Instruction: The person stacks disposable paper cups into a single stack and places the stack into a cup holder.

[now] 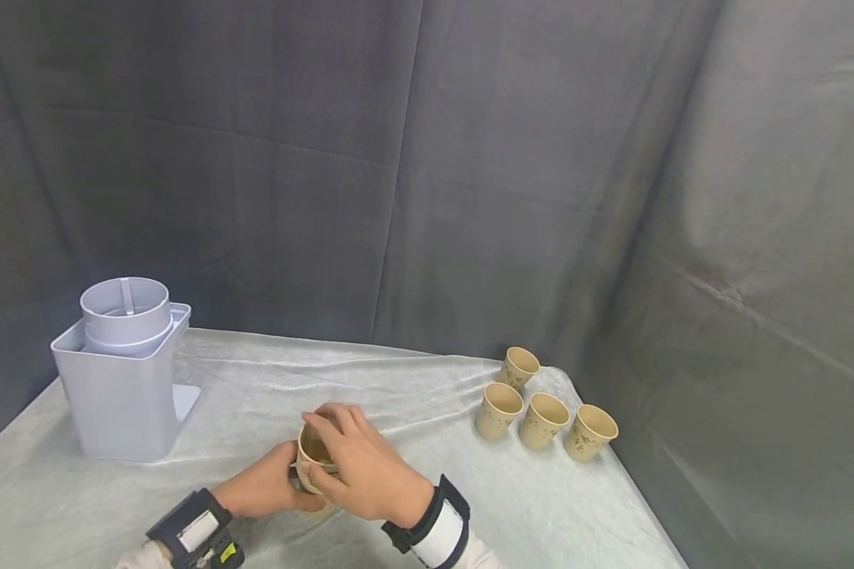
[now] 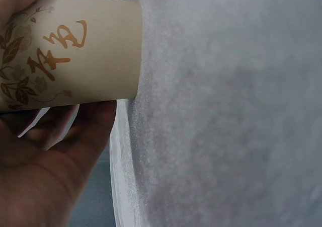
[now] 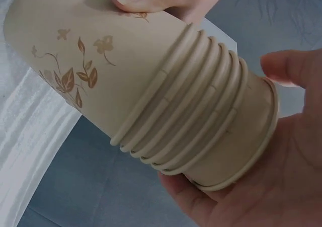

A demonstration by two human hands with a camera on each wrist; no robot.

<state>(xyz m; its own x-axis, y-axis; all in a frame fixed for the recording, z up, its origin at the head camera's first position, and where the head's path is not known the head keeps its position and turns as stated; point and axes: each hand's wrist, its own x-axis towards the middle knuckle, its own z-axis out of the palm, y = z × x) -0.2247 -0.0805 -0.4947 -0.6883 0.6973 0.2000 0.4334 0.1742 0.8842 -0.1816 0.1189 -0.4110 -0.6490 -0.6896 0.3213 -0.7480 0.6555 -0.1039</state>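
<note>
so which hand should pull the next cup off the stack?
Right, probably. The right hand cups the stack's rim end, where the top cup sits; the left hand steadies its body.

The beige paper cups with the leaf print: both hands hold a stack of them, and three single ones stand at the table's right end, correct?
Not quite. The head view shows four single beige paper cups standing at the right end, not three. Both the left hand and right hand do hold the stack of beige paper cups.

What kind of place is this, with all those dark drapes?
Probably a staged recording booth, not a kitchen: dark grey fabric backdrop on all sides, a table under a pale wrinkled cloth, and only props, tan printed paper cups and a grey plastic cup dispenser.
</note>
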